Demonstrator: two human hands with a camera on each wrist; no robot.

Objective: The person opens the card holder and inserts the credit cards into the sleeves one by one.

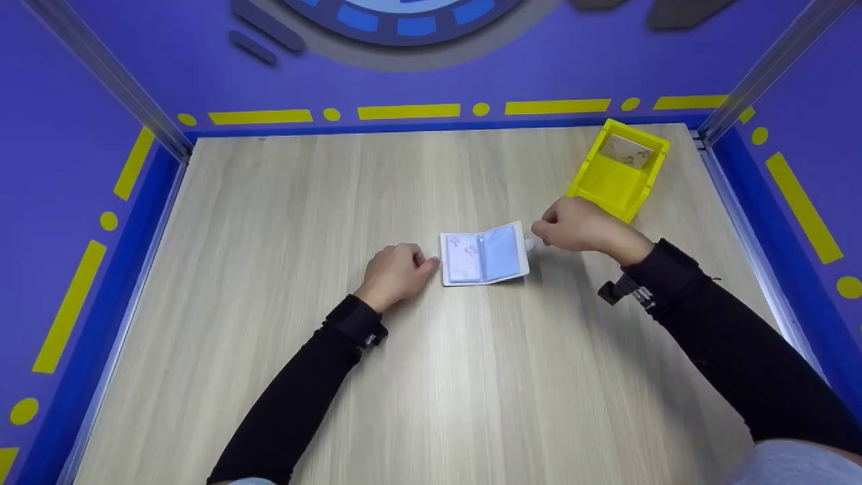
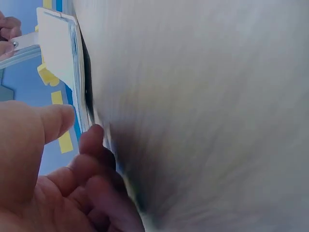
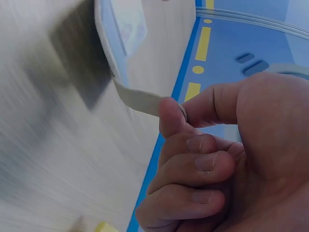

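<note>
A small white card holder (image 1: 462,259) lies open like a book on the table, with clear sleeves inside. Its left sleeve shows a patterned card (image 1: 463,256); the right half (image 1: 502,252) is tilted up off the table. My right hand (image 1: 576,225) pinches the end of its white closure strap (image 3: 137,100) between thumb and index finger, the other fingers curled in. A metal snap (image 2: 15,43) shows on the strap in the left wrist view. At the left edge, my left hand (image 1: 397,275) holds the holder's border between thumb and index fingertip, its remaining fingers loosely curled.
A yellow open box (image 1: 616,185) stands at the back right, just beyond my right hand. A patterned card (image 1: 627,151) leans inside against its far wall. Blue panels (image 1: 417,87) with yellow marks border the wooden table (image 1: 323,195) at the back and sides.
</note>
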